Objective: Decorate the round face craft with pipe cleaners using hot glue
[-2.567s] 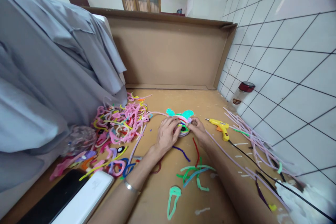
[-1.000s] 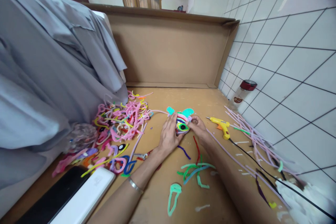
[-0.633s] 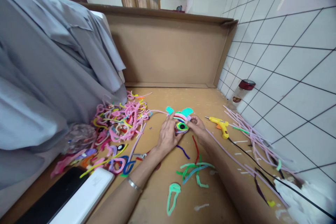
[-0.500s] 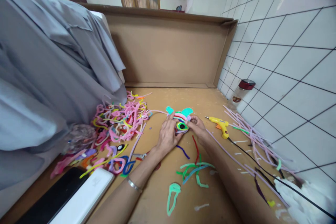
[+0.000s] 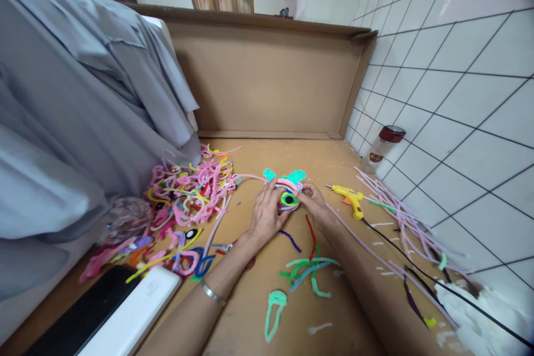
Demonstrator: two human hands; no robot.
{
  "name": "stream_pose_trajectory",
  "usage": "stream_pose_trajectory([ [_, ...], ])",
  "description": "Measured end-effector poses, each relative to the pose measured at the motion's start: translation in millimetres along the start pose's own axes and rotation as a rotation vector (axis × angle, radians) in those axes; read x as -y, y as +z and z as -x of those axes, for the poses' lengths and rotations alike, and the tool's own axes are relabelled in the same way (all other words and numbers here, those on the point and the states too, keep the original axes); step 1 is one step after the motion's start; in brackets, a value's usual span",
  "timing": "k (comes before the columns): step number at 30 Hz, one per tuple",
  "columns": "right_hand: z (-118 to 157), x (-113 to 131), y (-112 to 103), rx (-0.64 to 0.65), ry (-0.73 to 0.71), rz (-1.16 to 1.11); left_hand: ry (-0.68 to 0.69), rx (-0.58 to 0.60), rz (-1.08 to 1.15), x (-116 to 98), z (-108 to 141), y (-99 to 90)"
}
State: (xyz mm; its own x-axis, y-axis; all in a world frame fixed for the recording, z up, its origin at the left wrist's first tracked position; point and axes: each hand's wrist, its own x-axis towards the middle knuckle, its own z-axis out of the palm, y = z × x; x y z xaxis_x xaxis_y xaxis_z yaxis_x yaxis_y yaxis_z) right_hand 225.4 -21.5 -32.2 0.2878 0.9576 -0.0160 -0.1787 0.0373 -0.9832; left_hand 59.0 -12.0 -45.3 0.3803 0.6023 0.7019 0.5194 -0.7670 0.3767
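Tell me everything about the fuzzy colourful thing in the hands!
The fuzzy colourful thing looks made of pipe cleaners: two turquoise flaps on top, pink and red bands, and a black spot ringed in yellow-green. The left hand covers its left side; the right hand grips its right edge. I can't tell whether it's lifted.

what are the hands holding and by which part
A multicoloured, rounded pipe-cleaner piece: left hand on its left side, right hand at its right edge.

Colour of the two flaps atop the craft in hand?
Turquoise green; the flaps show best in the head view.
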Motion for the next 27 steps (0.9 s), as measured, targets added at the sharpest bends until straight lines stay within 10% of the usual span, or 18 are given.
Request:
stream_pose_trajectory([
  [27,10.3,27.3,-7.0,0.143,0.039,0.046,-0.033,0.038,-0.085,-1.7,-2.7,-3.1],
])
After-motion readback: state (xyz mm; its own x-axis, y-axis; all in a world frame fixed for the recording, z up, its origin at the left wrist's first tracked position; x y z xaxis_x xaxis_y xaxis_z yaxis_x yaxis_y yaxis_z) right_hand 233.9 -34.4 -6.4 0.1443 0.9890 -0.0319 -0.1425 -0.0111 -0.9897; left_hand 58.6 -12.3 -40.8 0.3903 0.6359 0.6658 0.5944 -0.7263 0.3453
